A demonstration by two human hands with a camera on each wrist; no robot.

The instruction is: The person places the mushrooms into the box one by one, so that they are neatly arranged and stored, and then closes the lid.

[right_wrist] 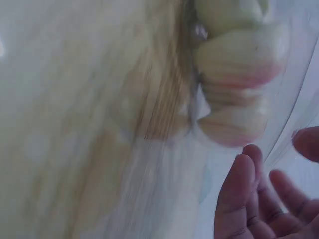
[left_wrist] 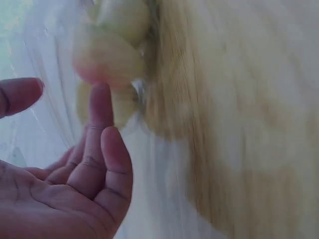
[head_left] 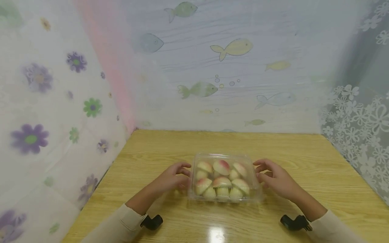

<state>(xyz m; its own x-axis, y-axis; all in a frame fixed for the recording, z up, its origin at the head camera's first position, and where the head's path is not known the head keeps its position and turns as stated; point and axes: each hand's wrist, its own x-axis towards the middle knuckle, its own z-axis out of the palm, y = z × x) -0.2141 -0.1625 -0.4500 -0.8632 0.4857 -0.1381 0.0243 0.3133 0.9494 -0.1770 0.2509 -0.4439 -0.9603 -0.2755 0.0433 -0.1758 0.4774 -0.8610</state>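
Observation:
A clear plastic box (head_left: 224,197) with a closed lid sits on the wooden table in the head view. Inside are several rounded, pale-yellow pieces (head_left: 222,167) with pink blushes, like peaches or peach-shaped buns; their exact kind is unclear. By the box's left side is my left hand (head_left: 174,177), fingers slightly bent. My right hand (head_left: 275,177) mirrors it at the right side. In the left wrist view, the left fingers (left_wrist: 117,154) extend beside the box, thumb apart. The right wrist view has the right fingers (right_wrist: 237,186) loosely bent near it. Contact with the box is hard to tell.
The wood-grain table (head_left: 164,145) reaches back to a pale curtain with fish drawings (head_left: 234,47). A flowered sheet (head_left: 60,111) borders the left side, and a sheet with white flowers (head_left: 361,114) the right. Black wrist devices (head_left: 153,222) are on both sleeves.

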